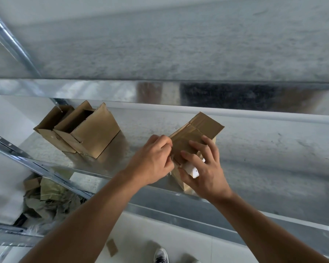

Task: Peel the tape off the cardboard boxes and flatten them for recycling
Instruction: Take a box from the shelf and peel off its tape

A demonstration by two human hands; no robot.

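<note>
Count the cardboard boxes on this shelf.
3. Two open boxes touch at the shelf's left; the third box sits near its front edge, held by left hand and right hand. Others may hide behind.

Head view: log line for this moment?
box: on shelf | left hand: pinches its edge | right hand: holds it | open boxes: two, left
</note>
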